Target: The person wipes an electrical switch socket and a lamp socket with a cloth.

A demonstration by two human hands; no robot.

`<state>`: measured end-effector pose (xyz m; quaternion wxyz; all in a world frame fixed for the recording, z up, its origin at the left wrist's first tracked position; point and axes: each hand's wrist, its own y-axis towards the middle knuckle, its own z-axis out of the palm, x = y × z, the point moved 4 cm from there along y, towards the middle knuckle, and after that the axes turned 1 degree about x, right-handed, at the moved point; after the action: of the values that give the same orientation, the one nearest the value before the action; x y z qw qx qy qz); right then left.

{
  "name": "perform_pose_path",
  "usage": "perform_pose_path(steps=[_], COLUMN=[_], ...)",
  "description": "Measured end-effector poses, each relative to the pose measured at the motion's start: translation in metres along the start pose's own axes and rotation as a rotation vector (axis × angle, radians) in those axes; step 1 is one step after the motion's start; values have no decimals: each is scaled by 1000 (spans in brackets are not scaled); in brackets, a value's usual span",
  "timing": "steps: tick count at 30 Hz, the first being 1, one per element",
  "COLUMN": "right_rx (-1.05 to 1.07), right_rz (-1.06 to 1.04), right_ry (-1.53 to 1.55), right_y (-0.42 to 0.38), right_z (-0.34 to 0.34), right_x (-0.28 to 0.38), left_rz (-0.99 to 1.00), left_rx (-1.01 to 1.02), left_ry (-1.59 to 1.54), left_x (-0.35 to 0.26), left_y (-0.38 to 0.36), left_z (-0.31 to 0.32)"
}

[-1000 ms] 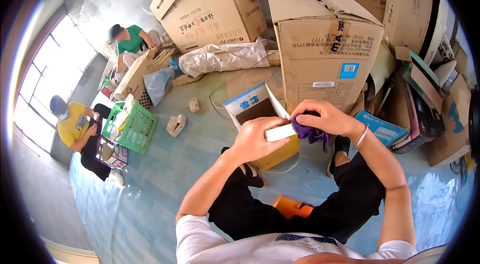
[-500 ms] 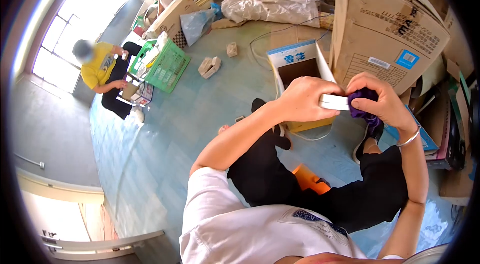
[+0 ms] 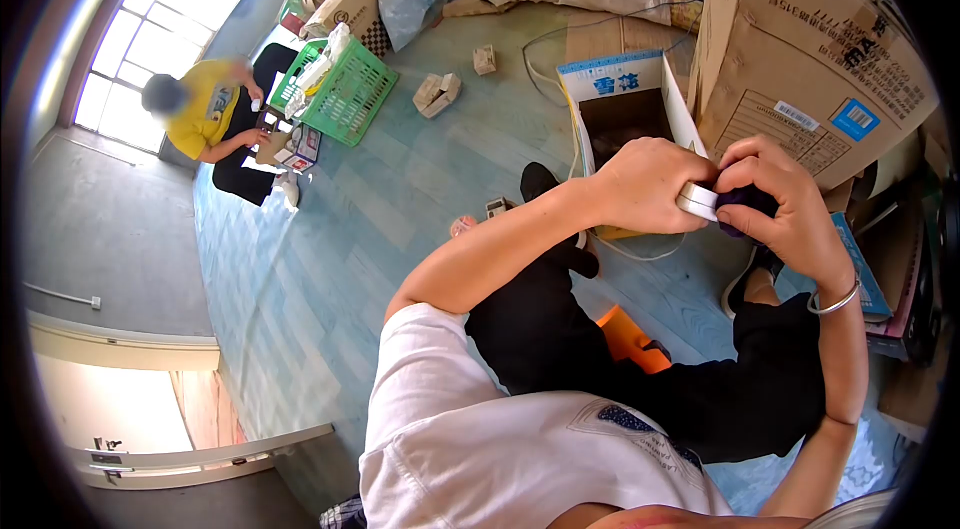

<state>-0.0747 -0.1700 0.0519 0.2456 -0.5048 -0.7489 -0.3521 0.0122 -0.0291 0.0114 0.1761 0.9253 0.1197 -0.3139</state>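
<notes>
My left hand (image 3: 657, 185) is closed around a small white block-like piece (image 3: 697, 200), whose end sticks out past the fingers. My right hand (image 3: 785, 209), with a bangle at the wrist, pinches a bunched dark purple cloth (image 3: 752, 200). The cloth is against the end of the white piece, mostly hidden by the right fingers. Both hands meet above the near corner of an open carton (image 3: 612, 77) with a dark inside. An orange object (image 3: 630, 341) lies on the floor by my legs.
Large cardboard boxes (image 3: 800, 59) stand at right. A green basket (image 3: 350, 94) and a seated person in a yellow shirt (image 3: 205, 119) are at left. Small pale blocks (image 3: 437, 95) and a cable (image 3: 545, 54) lie on the floor. Another person is partly visible at the top.
The view has shifted, so the room sits higher and further right. The white piece now points more toward me, and less purple cloth shows, with its hanging part tucked behind my right fingers.
</notes>
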Motion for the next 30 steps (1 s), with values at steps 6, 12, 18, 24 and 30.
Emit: perform_pose_path(steps=[6,12,18,24,30], right_rx=[-79,-78,55,21,12], right_rz=[-63,-49,2,-80,-108], right_ry=[-138,-10,135,38,-30], right_y=[2,2,-3,-6,-1], right_z=[4,1,-17,-18,-2], right_x=[10,8,-18,-12,0], left_rz=[-67,-103,17,-70,-149], left_rx=[46,107,-7,47,157], left_ry=[-133,-41,-115,-162,-203], left_x=[4,1,-4,-7,-12], left_y=[4,4,0,-1,1], left_z=[5,4,-9,-9,5])
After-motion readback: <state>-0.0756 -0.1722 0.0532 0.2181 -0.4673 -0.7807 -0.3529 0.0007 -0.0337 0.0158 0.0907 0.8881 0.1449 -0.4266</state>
